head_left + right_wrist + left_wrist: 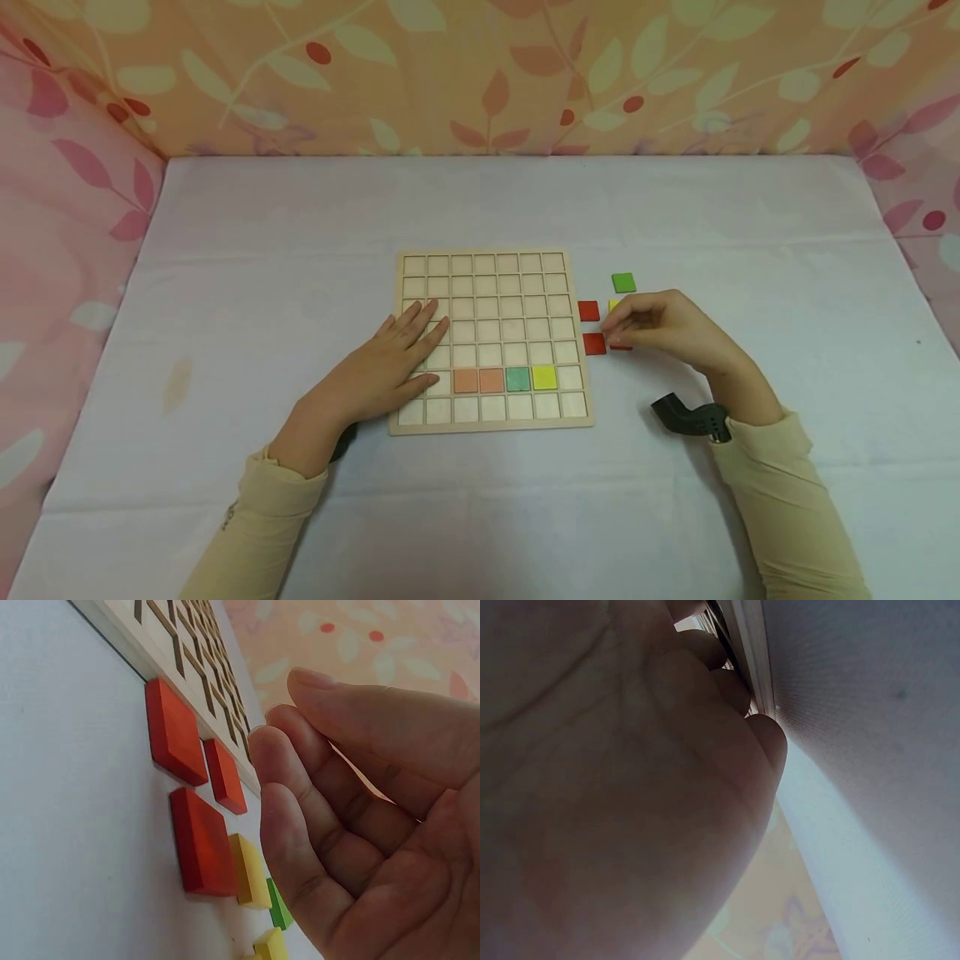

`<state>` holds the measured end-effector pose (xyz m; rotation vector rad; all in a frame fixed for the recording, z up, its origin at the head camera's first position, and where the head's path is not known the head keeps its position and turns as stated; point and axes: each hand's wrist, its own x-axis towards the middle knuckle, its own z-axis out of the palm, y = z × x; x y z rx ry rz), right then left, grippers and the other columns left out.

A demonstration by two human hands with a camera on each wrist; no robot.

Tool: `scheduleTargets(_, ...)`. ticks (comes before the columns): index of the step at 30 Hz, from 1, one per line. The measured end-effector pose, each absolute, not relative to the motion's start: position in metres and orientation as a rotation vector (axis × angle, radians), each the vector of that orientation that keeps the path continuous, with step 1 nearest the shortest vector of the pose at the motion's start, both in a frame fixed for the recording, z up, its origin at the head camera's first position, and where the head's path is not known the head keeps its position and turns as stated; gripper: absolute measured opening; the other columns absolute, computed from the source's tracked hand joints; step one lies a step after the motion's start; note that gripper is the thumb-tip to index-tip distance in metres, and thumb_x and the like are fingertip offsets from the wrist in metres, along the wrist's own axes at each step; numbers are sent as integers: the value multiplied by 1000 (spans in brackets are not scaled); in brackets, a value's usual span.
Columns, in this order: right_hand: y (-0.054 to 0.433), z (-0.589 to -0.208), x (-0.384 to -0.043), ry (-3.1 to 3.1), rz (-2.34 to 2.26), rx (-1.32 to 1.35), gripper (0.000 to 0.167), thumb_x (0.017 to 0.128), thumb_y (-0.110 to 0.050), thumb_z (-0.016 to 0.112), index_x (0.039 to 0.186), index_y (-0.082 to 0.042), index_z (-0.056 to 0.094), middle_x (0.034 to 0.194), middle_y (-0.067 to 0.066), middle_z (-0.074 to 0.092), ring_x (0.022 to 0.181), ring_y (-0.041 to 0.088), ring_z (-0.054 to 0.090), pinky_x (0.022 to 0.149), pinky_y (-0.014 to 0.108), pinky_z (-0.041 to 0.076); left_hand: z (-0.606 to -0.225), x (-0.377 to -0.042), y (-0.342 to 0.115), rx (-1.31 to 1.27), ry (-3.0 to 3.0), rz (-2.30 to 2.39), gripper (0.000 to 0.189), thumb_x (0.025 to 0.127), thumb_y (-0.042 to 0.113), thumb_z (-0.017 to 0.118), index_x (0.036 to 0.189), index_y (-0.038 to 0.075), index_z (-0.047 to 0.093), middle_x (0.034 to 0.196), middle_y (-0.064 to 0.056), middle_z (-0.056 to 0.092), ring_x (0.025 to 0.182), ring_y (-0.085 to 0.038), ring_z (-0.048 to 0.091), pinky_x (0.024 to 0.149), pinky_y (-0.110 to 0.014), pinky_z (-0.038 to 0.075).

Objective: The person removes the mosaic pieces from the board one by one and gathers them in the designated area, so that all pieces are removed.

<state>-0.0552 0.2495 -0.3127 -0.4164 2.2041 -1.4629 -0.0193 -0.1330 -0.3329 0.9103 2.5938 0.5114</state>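
A wooden grid board (512,332) lies on the table with two salmon tiles (466,381), a teal tile (517,379) and a yellow tile (544,377) in one row near its front. My left hand (378,367) rests with spread fingers on the board's left side; its palm fills most of the left wrist view. Just right of the board, my right hand (663,329) hovers over loose tiles, fingers loosely bent and holding nothing visible. Below the fingertips are red tiles (202,844), a yellow tile (250,871) and a green tile (280,906), partly hidden.
A white cloth (285,225) covers the table. Patterned fabric (525,75) hangs behind it and at both sides. The green tile (623,282) lies farthest back among the loose tiles. A black wrist mount (690,417) sticks out beside the right sleeve.
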Motion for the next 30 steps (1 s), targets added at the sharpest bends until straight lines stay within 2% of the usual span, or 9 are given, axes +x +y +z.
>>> scheduleTargets(21,234,-310,-52,2136,-1440,-449,14,84,2,67,97,6,67,96,19,65,82,19,65,74,30,55,-334,-20,-133,907,2590,507,69,98,32,51,152,8,15,158,-12,-3,143,-26,-6,114,-49,6)
scheduleTargets(30,221,-310,-51,2175,-1390,-495,14,82,-1,72,96,2,69,93,13,67,83,19,65,73,25,53,-333,-20,-133,904,2588,509,68,98,32,51,151,8,15,158,-12,-4,143,-26,-6,114,-49,6)
